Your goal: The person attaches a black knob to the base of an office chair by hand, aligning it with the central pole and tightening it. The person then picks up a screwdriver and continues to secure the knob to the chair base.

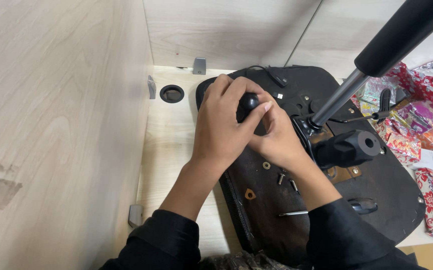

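An upturned black chair seat (pixel 386 180) lies on a light wooden desk (pixel 169 145), its metal mechanism and gas cylinder (pixel 376 55) rising to the upper right. My left hand (pixel 224 125) is wrapped over a round black knob (pixel 249 102) at the seat's far left part. My right hand (pixel 276 137) presses against it from the right, fingers closed round the same knob. A washer (pixel 266 165) and two loose bolts (pixel 286 180) lie on the seat just below my hands. A screwdriver (pixel 336 207) rests near my right sleeve.
Wooden panels wall the desk at left and back. A round cable hole (pixel 171 93) sits in the desk's far left corner. A black tension knob (pixel 349 147) juts from the mechanism. Shiny red wrapping paper (pixel 426 120) is heaped at the right.
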